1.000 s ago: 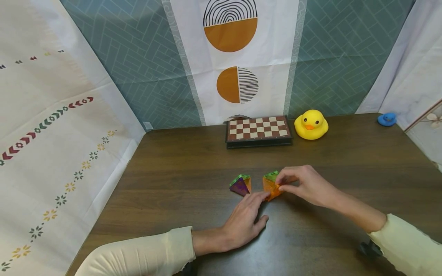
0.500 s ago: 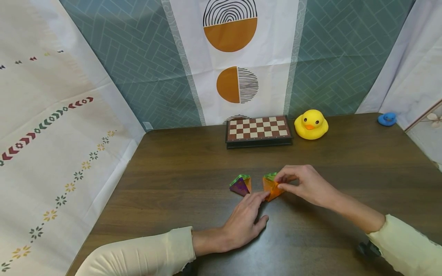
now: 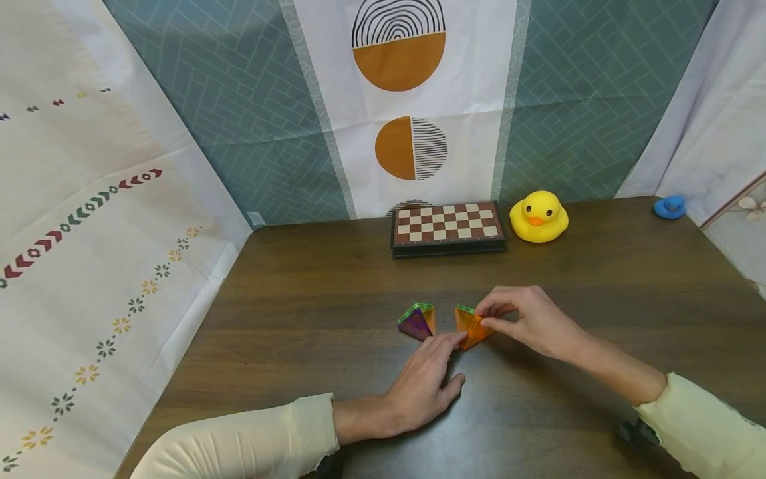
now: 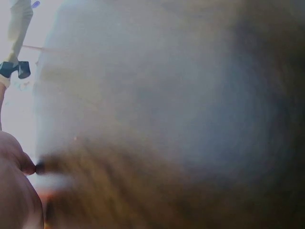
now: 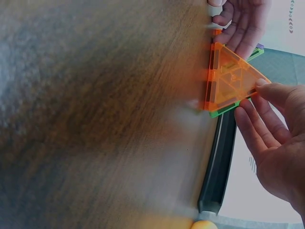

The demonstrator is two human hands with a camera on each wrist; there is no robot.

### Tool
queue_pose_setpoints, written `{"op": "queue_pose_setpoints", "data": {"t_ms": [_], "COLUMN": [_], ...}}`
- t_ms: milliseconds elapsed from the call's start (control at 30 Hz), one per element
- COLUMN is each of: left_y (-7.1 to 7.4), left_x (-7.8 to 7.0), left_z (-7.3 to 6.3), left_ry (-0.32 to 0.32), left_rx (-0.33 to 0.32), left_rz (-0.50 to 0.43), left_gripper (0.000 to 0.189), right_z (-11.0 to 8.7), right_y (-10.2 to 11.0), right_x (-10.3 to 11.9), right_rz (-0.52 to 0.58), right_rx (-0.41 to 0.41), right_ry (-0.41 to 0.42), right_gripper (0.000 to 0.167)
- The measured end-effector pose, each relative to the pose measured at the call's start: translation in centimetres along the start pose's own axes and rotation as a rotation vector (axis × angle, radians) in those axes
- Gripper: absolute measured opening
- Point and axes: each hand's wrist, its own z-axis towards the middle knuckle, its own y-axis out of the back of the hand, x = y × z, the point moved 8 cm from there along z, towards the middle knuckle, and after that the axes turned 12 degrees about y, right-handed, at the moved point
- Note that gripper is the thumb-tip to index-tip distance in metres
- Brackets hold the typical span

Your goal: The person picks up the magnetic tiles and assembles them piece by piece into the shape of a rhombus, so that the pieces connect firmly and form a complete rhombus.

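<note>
My right hand (image 3: 532,322) pinches the top of a translucent orange triangular magnetic tile (image 5: 238,76) between thumb and fingers. The tile stands raised on its edge on the wooden table, with a green tile (image 3: 466,309) leaning behind it. From the front left, my left hand (image 3: 419,382) reaches in with extended fingers, their tips touching the left side of the orange piece. Just left of that stands a small built shape of purple, green and orange tiles (image 3: 415,324). In the left wrist view, only part of the left hand (image 4: 16,191) shows, beside a blurred tabletop.
A folded chessboard case (image 3: 449,229) lies at the back of the table (image 3: 311,279). Next to it sits a yellow rubber duck (image 3: 538,217), and a small blue duck (image 3: 669,207) is at the far right corner. Patterned cloths hang behind and at the sides.
Behind the orange tile, the green tile has tipped toward steeper, so less of its face shows. The right hand has shifted very slightly; the left hand stays in place.
</note>
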Motion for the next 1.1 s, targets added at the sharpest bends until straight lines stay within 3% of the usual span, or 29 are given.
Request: {"op": "queue_pose_setpoints", "data": {"t_ms": [1100], "left_y": [-0.04], "left_x": [0.13], "left_z": [0.29], "left_ry": [0.040], "left_rx": [0.055], "left_rz": [0.001], "left_gripper": [0.072], "right_z": [-0.44], "right_y": [0.07], "right_x": [-0.44], "right_rz": [-0.014], "right_rx": [-0.043], "right_ry": [-0.022], "right_gripper": [0.029]}}
